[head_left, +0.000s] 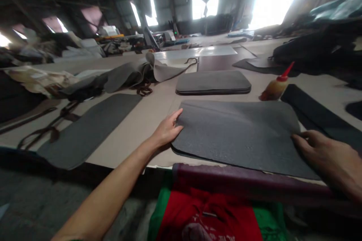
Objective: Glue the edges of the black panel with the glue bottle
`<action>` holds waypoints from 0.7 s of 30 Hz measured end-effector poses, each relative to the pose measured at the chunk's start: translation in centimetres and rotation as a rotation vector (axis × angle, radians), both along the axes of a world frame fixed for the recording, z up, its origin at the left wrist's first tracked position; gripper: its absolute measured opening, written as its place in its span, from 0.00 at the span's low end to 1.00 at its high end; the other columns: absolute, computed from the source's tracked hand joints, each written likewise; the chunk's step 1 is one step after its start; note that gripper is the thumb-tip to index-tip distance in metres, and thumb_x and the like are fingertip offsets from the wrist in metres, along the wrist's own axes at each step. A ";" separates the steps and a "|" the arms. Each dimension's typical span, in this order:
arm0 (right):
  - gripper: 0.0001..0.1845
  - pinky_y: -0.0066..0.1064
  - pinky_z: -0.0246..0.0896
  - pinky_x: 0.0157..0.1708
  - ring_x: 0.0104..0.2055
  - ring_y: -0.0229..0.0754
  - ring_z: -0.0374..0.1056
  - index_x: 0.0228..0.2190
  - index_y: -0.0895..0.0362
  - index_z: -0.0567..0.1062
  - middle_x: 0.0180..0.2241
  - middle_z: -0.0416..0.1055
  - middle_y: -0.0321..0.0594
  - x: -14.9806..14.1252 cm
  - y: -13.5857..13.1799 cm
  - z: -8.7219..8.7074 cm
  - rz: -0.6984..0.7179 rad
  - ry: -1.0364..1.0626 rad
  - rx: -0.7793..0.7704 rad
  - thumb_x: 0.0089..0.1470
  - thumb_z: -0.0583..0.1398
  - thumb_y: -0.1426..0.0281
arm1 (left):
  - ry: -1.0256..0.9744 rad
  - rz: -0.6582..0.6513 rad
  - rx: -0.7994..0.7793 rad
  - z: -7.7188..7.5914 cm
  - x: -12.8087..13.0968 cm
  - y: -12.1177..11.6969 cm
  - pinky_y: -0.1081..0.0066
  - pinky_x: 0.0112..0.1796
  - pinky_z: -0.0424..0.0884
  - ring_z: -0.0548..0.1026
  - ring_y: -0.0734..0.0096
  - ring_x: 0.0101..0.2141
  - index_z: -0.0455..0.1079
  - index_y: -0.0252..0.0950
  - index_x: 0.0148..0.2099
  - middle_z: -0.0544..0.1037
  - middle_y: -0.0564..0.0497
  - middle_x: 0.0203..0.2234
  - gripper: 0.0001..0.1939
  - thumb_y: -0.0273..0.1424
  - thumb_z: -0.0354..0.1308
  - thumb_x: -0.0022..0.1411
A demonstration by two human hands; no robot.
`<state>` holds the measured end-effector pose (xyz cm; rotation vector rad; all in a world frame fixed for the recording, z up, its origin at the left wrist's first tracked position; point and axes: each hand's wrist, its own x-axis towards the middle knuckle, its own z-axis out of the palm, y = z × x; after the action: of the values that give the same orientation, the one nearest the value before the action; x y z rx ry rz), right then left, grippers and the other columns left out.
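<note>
A long beige worktable (147,116) was seen running away from the camera, all else placed against the big grey sheet (237,135) lying flat at its near edge. That sheet, rounded at the corners and stacked on a second dark layer showing under its left edge, was touched on both sides. A long grey strip (87,131) was laid well to the left of the sheet, slanting toward the table's near edge. A smaller grey pad stack (213,82) was set just behind the sheet. A black strip (316,118) was laid just right of the sheet, partly under its right corner region; overlap could not be confirmed. Crumpled grey fabric (127,75) with brown straps (143,89) was piled behind and left of the sheet. A red-and-green cloth (209,214) was hung below the sheet, over the table's front. The left hand (166,130) was pressed on the sheet's left edge, fingers spread and flat, nothing gripped. The right hand (330,154) was rested on the sheet's right near corner, fingers extended, loosely flat; grip underneath could not be told. A glue bottle (275,84) with red nozzle was lying tilted just behind the sheet's right far corner.
</note>
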<state>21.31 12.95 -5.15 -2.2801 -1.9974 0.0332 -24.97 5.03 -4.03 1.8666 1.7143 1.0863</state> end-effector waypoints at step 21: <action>0.31 0.41 0.57 0.29 0.26 0.52 0.67 0.48 0.54 0.78 0.34 0.77 0.58 -0.1 -0.2 0.5 0.017 0.016 0.023 0.56 0.50 0.48 | 0.357 -0.001 0.053 -1.2 -0.1 -1.3 0.57 0.61 0.65 0.66 0.56 0.59 0.51 0.34 0.70 0.65 0.42 0.61 0.36 0.24 0.56 0.62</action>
<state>21.25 12.76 -4.68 -2.2418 -1.9995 0.0298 -25.05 3.69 -5.18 2.2001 1.8857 0.8421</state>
